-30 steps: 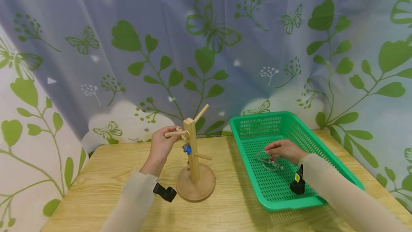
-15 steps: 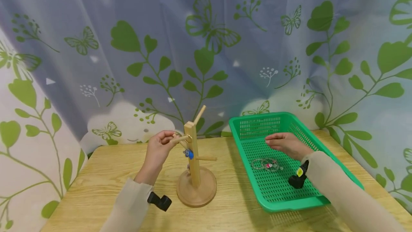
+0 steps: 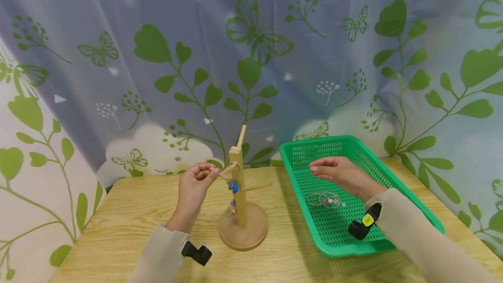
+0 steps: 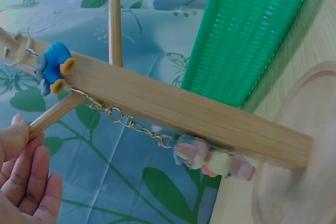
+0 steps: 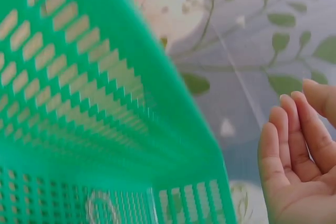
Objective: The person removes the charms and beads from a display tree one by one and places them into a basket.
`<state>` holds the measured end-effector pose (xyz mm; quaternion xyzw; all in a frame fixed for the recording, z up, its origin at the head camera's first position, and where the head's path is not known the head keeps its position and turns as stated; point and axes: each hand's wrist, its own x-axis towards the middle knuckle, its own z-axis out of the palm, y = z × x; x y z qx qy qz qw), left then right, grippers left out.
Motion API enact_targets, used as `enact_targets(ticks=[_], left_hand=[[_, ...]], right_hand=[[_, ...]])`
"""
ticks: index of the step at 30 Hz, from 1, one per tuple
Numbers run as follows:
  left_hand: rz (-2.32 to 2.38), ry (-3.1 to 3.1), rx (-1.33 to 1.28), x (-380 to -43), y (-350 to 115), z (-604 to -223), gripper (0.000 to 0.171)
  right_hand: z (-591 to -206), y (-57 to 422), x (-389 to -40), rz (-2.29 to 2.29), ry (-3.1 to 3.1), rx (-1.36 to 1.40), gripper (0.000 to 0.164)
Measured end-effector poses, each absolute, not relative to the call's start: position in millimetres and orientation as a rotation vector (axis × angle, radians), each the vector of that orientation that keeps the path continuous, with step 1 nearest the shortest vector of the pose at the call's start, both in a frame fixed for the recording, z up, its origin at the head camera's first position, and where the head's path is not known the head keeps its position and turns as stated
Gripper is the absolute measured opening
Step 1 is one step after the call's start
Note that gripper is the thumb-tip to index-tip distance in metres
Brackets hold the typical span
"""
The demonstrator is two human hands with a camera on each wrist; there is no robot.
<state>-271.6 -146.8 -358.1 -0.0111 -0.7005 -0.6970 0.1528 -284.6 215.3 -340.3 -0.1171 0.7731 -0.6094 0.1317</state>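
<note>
A wooden peg stand (image 3: 240,198) stands upright on its round base. With thumb and fingers, my left hand (image 3: 195,193) pinches the tip of one peg (image 4: 56,114). A keychain with a blue figure (image 4: 58,61) hangs by a ring from the upper peg, close against the post. Below it dangles a second keychain, a pastel figure (image 4: 199,156) on a gold chain. My right hand (image 3: 343,176) is held over the green basket, fingers nearly straight and nothing in them. Thin clear loops with red and pink bits (image 3: 327,201) lie on the basket floor beneath that hand.
The green plastic basket (image 3: 355,251) stands on the right side of the wooden table (image 3: 118,213). Behind the table hangs a curtain (image 3: 188,99) printed with leaves and butterflies. Another peg (image 3: 257,186) sticks out from the post toward the basket.
The stand has turned, its right peg swinging outward and its top peg leftward. My right hand has let go of the clear loops, risen and shifted left.
</note>
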Motion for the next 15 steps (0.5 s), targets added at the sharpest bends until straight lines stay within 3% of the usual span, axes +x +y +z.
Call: enact_targets(ticks=[8,15], left_hand=[[-1.957,-1.942,-0.053,-267.0,-141.0,-363.0,0.016],[-1.939,-1.880,-0.082,-261.7,-137.0,-366.7,0.019]], right_hand=[[-332.7,188.3,-263.7,-1.782,2.279,-0.428,0.026],[-335.6,170.7,-247.1,-1.739,2.331,-0.486,0.030]])
